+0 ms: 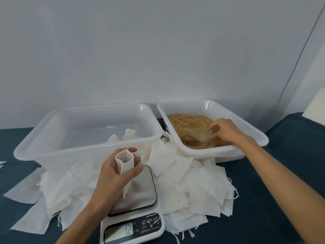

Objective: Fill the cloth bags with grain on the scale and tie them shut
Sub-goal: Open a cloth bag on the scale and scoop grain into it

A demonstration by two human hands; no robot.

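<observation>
My left hand (116,175) grips a small white cloth bag (125,163) upright with its mouth held open, its lower corner hanging over the steel plate of the white kitchen scale (140,194). The scale's display reads 1.2. My right hand (226,130) reaches into the right white tub (253,127) and holds a clear plastic scoop (202,135) that lies in the brown grain (188,122).
A second white tub (35,145) at the left holds a few cloth bags (130,135) at its near edge. Several loose white bags (197,187) lie heaped around the scale on the dark blue table. A pale wall stands behind.
</observation>
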